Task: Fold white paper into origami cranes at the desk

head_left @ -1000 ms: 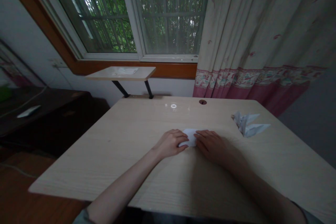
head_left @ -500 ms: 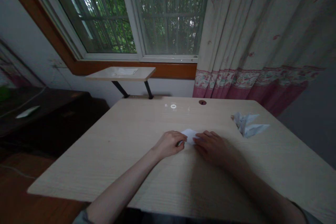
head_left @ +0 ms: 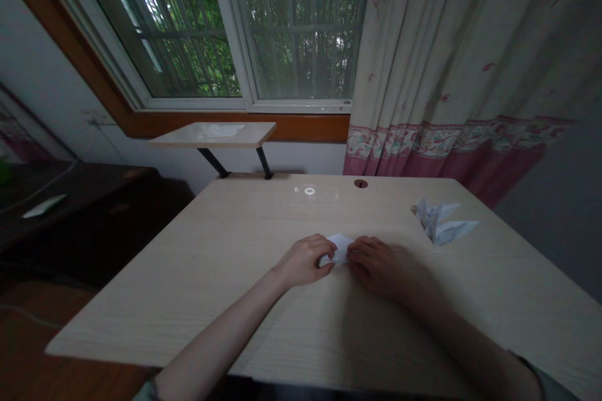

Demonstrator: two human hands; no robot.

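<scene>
both sides count here: my left hand curls over the left edge of the small folded white paper, which lies on the pale worktop, and my right hand sits close against its right side. the hands are together on it, though i can't tell whether they pinch or only press. even pressure from both sides should keep the edges aligned and the crease crisp. further right, well apart, lies a folded paper figure.
</scene>
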